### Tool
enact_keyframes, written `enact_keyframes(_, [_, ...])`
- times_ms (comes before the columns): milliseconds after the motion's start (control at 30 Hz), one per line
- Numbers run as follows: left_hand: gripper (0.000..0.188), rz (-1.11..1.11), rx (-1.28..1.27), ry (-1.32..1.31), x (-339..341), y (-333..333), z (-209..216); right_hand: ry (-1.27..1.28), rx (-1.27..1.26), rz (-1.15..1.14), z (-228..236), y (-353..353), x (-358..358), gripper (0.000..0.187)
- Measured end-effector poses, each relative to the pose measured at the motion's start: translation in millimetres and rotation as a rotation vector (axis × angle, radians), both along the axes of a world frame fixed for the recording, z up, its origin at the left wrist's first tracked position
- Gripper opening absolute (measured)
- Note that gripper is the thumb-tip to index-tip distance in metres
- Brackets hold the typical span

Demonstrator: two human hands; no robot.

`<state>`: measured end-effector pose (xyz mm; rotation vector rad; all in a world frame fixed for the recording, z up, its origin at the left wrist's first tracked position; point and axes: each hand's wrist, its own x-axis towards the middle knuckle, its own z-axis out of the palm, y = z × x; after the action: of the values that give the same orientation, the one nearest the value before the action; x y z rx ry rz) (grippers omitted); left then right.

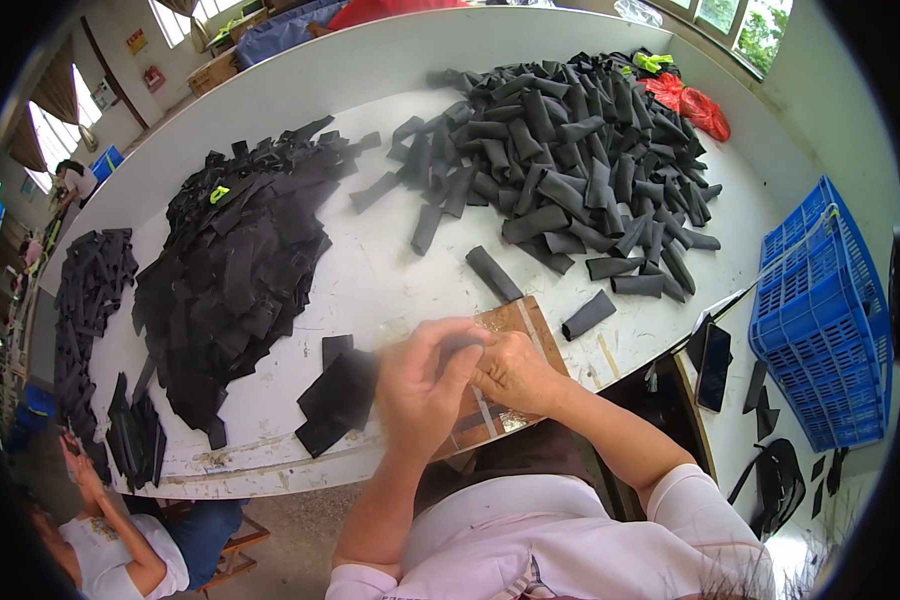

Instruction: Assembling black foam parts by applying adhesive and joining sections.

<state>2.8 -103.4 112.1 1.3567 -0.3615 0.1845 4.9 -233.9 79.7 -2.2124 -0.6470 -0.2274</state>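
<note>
My left hand [420,385] and my right hand [515,370] meet over a wooden board [542,328] at the near edge of the white table. A black fabric-like piece [458,343] shows between the curled fingers of my left hand. The fingers of my right hand are closed at its near end; their tips are hidden. Flat black pieces [338,400] lie just left of my left hand, slightly blurred. Beyond the board are two loose black tubes, one [493,273] touching or close to its far edge and another [589,315] to its right.
A large heap of black tubes [560,150] covers the far right, beside a red plastic bag [705,110]. Flat black pieces [240,270] are heaped on the left. At right stand a blue crate [820,320] and a phone [713,365]. Another person [120,550] sits lower left.
</note>
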Motion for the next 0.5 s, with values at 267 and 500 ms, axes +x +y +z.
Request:
enact_keyframes(267, [0.009, -0.076, 0.085, 0.046, 5.1, 13.8, 11.3, -0.157, -0.017, 0.056, 18.1, -3.5, 5.0, 0.021])
enact_keyframes(500, [0.011, 0.022, 0.181, 0.000, 7.3, 8.3, 3.5, -0.045, 0.067, 0.006, -9.0, -1.4, 2.5, 0.021])
